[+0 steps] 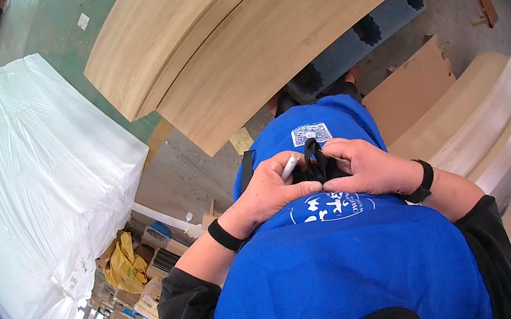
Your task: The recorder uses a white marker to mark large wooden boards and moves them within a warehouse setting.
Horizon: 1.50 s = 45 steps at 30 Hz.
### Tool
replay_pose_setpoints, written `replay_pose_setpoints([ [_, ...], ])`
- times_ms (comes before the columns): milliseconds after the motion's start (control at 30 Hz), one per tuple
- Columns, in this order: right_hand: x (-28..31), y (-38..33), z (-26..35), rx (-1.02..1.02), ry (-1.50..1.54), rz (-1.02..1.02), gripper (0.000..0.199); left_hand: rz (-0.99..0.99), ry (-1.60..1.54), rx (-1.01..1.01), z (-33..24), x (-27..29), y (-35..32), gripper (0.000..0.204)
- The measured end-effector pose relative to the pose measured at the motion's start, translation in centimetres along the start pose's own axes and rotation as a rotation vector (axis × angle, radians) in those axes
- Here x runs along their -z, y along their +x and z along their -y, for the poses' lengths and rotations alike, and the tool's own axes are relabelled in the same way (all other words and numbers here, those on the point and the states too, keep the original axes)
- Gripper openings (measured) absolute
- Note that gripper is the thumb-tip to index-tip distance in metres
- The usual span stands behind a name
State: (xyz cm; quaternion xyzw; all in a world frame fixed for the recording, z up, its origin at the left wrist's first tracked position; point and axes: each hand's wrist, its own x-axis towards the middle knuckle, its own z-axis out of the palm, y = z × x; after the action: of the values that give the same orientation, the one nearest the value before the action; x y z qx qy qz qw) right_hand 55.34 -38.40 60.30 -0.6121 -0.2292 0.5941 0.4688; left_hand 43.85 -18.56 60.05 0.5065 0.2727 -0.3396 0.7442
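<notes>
At my waist, in front of a blue apron (343,258), both hands meet. Fingers curled, my left hand (267,191) closes on a black strap (313,154) gathered in a loop or knot. A short white cylinder (289,166), perhaps a marker, sticks up from between the same fingers. My right hand (372,165) pinches the strap from the other side, its thumb almost touching the left thumb. Something thin and pale shows by the right fingers, too small to name. The strap's ends are hidden behind the hands. Each wrist wears a black band.
Long wood-grain boards (278,44) lie ahead of me, over a blue support (357,45). To the left stands a bulky stack wrapped in white plastic film (46,171). Cardboard (412,83), curved pale panels (474,120) and a small wooden stool (482,3) are at the right.
</notes>
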Motion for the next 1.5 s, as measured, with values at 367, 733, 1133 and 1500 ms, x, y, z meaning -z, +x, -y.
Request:
replay_pose_setpoints([
  [367,-1.9,0.2,-1.8,0.045,0.211,-0.175,0.058,-0.082,0.072,-0.014,1.3,-0.1,0.6,0.021],
  [733,-2.7,0.9,-1.5,0.051,0.172,-0.269,0.075,-0.145,-0.239,-0.081,0.6,-0.6,0.5,0.018],
  [1133,-3.2,0.5,-2.3,0.073,0.159,-0.253,0.069,-0.141,-0.371,-0.062,1.7,-0.1,0.8,0.015],
  [1500,1.0,-2.5,-0.3,0.109,-0.086,-0.041,0.022,-0.101,-0.323,-0.057,0.5,-0.2,0.3,0.015],
])
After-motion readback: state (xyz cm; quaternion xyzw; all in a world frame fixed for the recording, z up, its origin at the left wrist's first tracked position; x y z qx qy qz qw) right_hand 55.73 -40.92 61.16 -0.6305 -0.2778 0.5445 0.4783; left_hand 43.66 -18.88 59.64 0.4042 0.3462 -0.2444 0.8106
